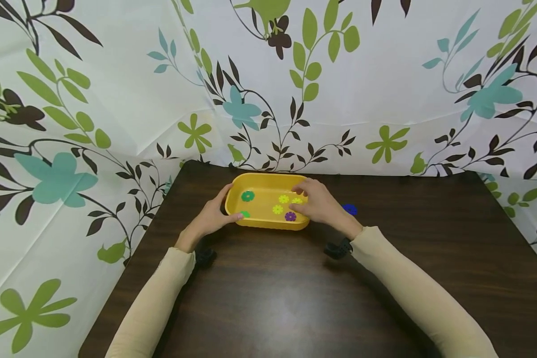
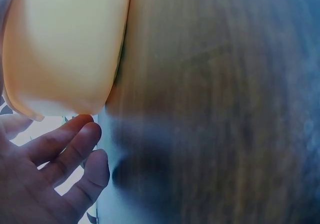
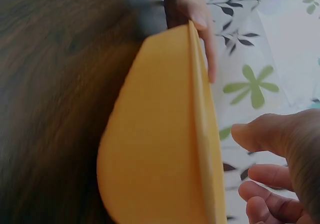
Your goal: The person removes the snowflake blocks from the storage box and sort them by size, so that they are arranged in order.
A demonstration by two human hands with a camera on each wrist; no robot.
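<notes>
A yellow plastic tray lies near the far edge of the dark table. My left hand grips its left end, the thumb over the front rim and the fingers along the outside; the left wrist view shows these fingertips against the wall. Over the tray's right end hovers my right hand, thumb and fingers apart and loosely bent, nothing visible between them. Inside are flower-shaped discs: a green disc, a light green disc near the left thumb, several yellow discs and a purple disc.
A blue disc lies on the table to the right of the tray, partly behind the right wrist. Behind the table hangs a white curtain with a leaf and flower print. Dark straps with devices sit under both wrists.
</notes>
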